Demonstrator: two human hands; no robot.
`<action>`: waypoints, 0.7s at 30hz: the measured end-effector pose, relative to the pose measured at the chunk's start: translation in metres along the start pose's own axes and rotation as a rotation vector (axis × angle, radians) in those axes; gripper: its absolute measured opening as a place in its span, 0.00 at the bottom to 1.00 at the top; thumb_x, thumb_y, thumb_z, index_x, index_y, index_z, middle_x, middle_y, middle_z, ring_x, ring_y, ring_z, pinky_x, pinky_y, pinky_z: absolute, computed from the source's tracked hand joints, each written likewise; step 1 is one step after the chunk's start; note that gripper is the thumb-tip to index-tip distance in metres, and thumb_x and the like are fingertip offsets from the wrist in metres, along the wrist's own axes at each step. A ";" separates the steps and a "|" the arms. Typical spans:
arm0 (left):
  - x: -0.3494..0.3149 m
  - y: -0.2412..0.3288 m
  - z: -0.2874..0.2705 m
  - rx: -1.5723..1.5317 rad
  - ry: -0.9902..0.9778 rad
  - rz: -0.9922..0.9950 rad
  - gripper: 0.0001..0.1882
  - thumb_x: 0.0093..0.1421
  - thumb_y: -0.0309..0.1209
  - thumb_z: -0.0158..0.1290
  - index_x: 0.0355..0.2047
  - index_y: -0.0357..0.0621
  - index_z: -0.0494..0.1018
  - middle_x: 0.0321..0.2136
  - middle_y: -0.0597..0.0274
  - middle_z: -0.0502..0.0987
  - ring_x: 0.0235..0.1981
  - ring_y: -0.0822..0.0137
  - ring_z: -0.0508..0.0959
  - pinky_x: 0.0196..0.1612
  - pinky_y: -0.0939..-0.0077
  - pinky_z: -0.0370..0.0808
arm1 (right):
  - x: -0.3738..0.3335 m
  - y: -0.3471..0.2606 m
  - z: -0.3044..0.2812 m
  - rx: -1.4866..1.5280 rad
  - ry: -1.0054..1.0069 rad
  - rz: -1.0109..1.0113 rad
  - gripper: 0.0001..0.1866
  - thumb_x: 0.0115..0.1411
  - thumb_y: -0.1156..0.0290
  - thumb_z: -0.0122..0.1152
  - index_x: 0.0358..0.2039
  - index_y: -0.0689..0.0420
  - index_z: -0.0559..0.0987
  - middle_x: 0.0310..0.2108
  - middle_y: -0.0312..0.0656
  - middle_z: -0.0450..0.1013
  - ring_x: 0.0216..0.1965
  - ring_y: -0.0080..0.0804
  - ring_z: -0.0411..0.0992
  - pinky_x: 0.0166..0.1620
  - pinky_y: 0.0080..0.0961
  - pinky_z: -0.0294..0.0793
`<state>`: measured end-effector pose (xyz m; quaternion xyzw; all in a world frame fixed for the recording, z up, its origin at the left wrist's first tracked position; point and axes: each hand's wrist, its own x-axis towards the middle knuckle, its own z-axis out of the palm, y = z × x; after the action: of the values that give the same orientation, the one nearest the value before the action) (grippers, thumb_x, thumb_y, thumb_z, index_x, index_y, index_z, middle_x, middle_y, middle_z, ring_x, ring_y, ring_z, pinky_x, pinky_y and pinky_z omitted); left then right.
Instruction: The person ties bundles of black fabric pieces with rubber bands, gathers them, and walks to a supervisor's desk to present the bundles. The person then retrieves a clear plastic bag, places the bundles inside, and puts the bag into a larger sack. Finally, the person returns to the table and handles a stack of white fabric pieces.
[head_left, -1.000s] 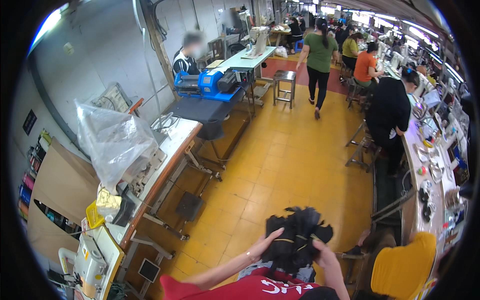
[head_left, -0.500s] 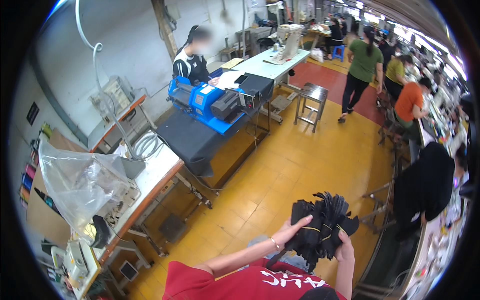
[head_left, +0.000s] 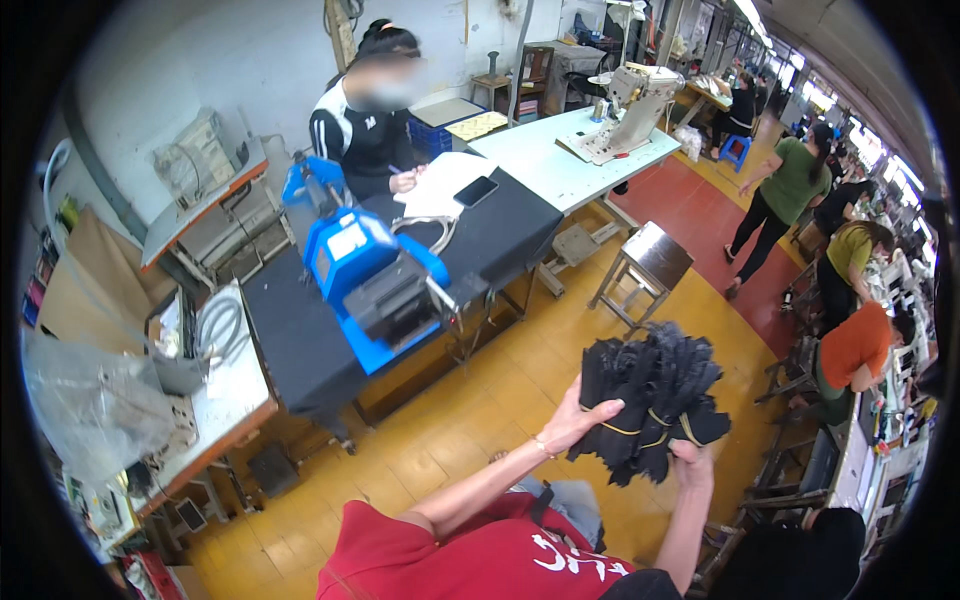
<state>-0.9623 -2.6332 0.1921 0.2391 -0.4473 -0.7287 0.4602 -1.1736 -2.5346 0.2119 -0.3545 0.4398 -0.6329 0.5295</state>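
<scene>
Between my hands are several bundles of black fabric pieces [head_left: 650,385], pressed together and bound with thin yellowish bands. My left hand [head_left: 580,415] grips their left side, its thumb lying across the front near a band. On the lower right side, my right hand [head_left: 690,462] closes round the bundles, with its fingertips partly hidden. The pieces fan out in ragged edges at the top and bottom. The whole stack is held up in front of me, above the yellow floor.
A blue machine [head_left: 365,265] stands on a black-covered table [head_left: 510,215], where a seated person [head_left: 370,130] writes on paper beside a phone [head_left: 476,191]. A metal stool [head_left: 650,260] and a sewing machine [head_left: 630,110] lie beyond. Several people work along the right; one in green [head_left: 795,180] walks.
The blue machine and its table now appear nearer as I have moved forward. The bundles stay in both hands, raised slightly. The person in green has moved farther right in view.
</scene>
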 end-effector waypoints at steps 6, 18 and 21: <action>0.187 -0.008 -0.032 -0.059 0.043 0.332 0.56 0.36 0.48 0.73 0.60 0.36 0.57 0.54 0.58 0.67 0.56 0.64 0.67 0.60 0.68 0.62 | 0.231 -0.043 -0.038 -0.418 -0.493 -0.259 0.63 0.34 0.74 0.75 0.67 0.62 0.43 0.59 0.45 0.62 0.59 0.37 0.62 0.63 0.35 0.58; 0.387 0.032 -0.090 0.092 0.971 0.528 0.37 0.51 0.39 0.64 0.56 0.35 0.62 0.49 0.55 0.72 0.49 0.65 0.72 0.54 0.71 0.68 | 0.612 -0.009 0.064 -0.104 -0.935 0.344 0.47 0.36 0.74 0.71 0.61 0.63 0.62 0.54 0.42 0.68 0.56 0.34 0.65 0.61 0.33 0.62; 0.410 0.040 -0.110 0.157 1.207 0.486 0.31 0.54 0.34 0.62 0.54 0.34 0.63 0.46 0.55 0.74 0.47 0.66 0.74 0.52 0.71 0.69 | 0.666 0.045 0.091 0.078 -1.031 0.691 0.39 0.43 0.73 0.65 0.58 0.63 0.66 0.53 0.43 0.70 0.53 0.38 0.69 0.57 0.34 0.69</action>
<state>-1.0501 -3.0503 0.2000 0.5311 -0.2037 -0.3070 0.7630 -1.2000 -3.2075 0.1917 -0.4319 0.1932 -0.1878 0.8607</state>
